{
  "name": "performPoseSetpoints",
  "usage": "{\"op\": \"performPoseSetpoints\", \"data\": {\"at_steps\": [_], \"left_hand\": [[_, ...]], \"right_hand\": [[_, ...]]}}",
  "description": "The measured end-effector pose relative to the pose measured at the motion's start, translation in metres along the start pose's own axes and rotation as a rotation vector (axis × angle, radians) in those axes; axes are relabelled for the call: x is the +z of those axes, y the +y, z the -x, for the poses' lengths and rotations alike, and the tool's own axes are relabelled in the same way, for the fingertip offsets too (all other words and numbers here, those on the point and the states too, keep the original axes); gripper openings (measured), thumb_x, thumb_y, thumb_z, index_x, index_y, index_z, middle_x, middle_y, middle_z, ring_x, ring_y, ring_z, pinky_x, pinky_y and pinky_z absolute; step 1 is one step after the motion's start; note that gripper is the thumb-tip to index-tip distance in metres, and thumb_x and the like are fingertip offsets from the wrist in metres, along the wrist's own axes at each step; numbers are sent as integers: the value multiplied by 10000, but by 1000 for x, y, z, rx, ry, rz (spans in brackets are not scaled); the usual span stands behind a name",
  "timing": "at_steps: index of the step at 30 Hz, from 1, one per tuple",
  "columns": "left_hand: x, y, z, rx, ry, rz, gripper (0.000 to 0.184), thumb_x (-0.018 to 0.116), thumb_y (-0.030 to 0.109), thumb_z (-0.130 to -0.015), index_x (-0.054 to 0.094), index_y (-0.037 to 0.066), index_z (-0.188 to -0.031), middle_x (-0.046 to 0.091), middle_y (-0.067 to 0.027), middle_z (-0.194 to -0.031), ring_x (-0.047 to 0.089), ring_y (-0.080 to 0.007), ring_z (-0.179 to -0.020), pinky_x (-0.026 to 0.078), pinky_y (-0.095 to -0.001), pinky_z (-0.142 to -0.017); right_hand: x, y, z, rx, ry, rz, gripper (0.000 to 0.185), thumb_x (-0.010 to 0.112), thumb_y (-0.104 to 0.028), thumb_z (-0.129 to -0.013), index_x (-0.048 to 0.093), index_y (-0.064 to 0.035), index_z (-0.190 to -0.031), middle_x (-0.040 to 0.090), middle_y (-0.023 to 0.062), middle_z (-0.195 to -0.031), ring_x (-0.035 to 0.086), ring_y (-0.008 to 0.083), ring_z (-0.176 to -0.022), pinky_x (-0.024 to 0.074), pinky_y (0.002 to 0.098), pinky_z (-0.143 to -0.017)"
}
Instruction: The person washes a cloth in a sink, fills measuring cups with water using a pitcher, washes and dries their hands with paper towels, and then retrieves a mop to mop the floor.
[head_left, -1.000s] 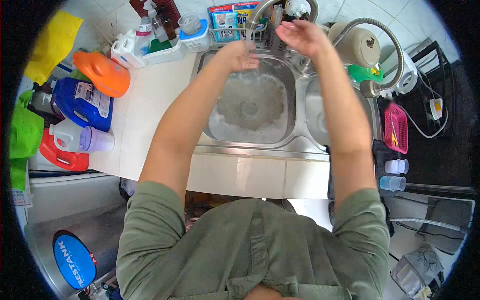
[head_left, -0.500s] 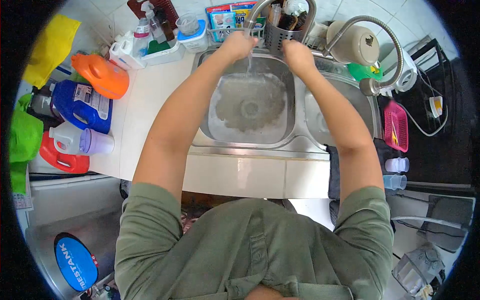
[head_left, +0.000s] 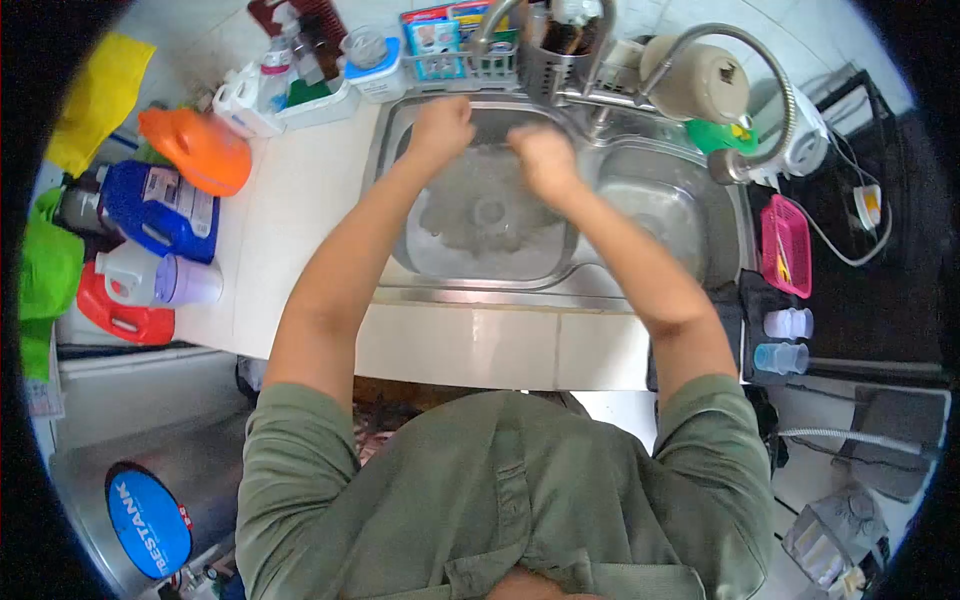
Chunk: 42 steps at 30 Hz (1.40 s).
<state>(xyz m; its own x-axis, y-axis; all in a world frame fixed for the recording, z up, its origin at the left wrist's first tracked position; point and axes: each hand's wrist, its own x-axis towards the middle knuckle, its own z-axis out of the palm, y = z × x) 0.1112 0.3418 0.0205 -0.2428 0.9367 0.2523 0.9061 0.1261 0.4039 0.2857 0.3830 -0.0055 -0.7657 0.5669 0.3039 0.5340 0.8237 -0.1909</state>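
Observation:
Both hands are over the left basin [head_left: 490, 270] of the steel sink, which holds some cloudy water with suds round its sides. My left hand [head_left: 443, 130] is above the basin's back left part, its fingers curled in and nothing visible in them. To its right, my right hand [head_left: 547, 165] is bent inward above the back right part; its fingertips are smeared by motion. The two hands are apart. Behind them rises the curved faucet [head_left: 492, 25], and no stream shows below its spout.
The right basin [head_left: 655, 225] adjoins. Behind the sink are a wire rack [head_left: 470, 72] with packets, a utensil holder [head_left: 553, 75] and a beige pitcher [head_left: 705, 80]. An orange jug [head_left: 200, 150] and a blue jug [head_left: 165, 210] lie left; a pink basket [head_left: 785, 245] is right.
My left hand has come away from the faucet spout, and my right hand has moved left and toward me from behind the sink. The falling water no longer shows.

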Motion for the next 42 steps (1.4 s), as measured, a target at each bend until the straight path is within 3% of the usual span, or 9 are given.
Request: {"op": "performPoseSetpoints", "data": {"at_steps": [3, 7, 11, 15, 19, 24, 27, 38, 42], "left_hand": [[31, -17, 27, 295, -135, 357, 232, 676, 213, -524, 609, 94, -711, 607, -129, -713, 595, -289, -722, 443, -400, -644], [24, -12, 28, -214, -538, 106, 346, 683, 214, -561, 605, 57, -859, 610, -149, -919, 577, -288, -841, 438, -340, -776], [29, -31, 30, -136, -541, 32, 446, 662, 201, -615, 576, 58, -1029, 585, -156, -1023, 553, -281, -961, 415, -325, -846], [41, -25, 35, -114, -363, 187, 467, 646, 206, -658, 553, 93, -1102, 581, -151, -1039, 551, -278, -975, 421, -333, -836], [41, 8, 43, -140, -401, 206, 478, 651, 223, -667, 541, 104, -1117, 585, -145, -1030, 557, -281, -953, 424, -338, -828], [46, 23, 45, -186, -439, 189, 478, 653, 250, -681, 532, 130, -1128, 594, -130, -1011, 576, -257, -880, 444, -343, -782], [43, 38, 43, -180, -420, 173, 467, 649, 257, -689, 534, 118, -1120, 593, -125, -1019, 580, -258, -871, 449, -347, -772], [52, 63, 37, -174, -393, 203, 440, 637, 254, -707, 541, 95, -1105, 587, -109, -1047, 581, -243, -874, 451, -330, -772], [48, 72, 33, -150, -369, 268, 432, 645, 231, -703, 544, 85, -1097, 592, -110, -1034, 583, -239, -861, 450, -329, -777]], "right_hand": [[-1, -2, 62, 13, 6, -89, 380, 530, -2, -647, 508, -64, -1022, 551, 181, -1011, 510, 338, -983, 429, 415, -805], [-77, 43, 123, 311, -333, -260, 389, 569, -42, -636, 556, -23, -1024, 591, 163, -992, 553, 304, -956, 435, 344, -830], [-146, 131, 174, 584, -476, 43, 191, 545, -119, -670, 620, -1, -800, 598, 211, -790, 593, 320, -774, 459, 397, -691], [-180, 213, 146, 749, 40, 178, 360, 596, -152, -655, 567, -16, -986, 585, 207, -927, 570, 320, -875, 446, 372, -771], [-185, 225, 93, 82, 555, 31, 857, 743, -293, -539, 332, -86, -1262, 305, 221, -1303, 303, 383, -1192, 313, 405, -961], [-177, 214, 48, 137, 403, 130, 1080, 784, -397, -417, 261, -84, -1309, 271, 236, -1318, 250, 414, -1215, 261, 454, -989], [-161, 223, 34, 138, 385, 81, 1056, 774, -485, -317, 403, -165, -1252, 135, 170, -1383, 223, 417, -1217, 318, 652, -817], [-215, 219, 35, -33, 618, 25, 934, 738, -427, -434, 378, -66, -1217, 369, 198, -1191, 347, 383, -1105, 263, 433, -955], [-259, 250, 40, 31, 835, -105, 930, 751, -329, -513, 279, -79, -1275, 406, 200, -1146, 432, 305, -1034, 391, 381, -870]]}}
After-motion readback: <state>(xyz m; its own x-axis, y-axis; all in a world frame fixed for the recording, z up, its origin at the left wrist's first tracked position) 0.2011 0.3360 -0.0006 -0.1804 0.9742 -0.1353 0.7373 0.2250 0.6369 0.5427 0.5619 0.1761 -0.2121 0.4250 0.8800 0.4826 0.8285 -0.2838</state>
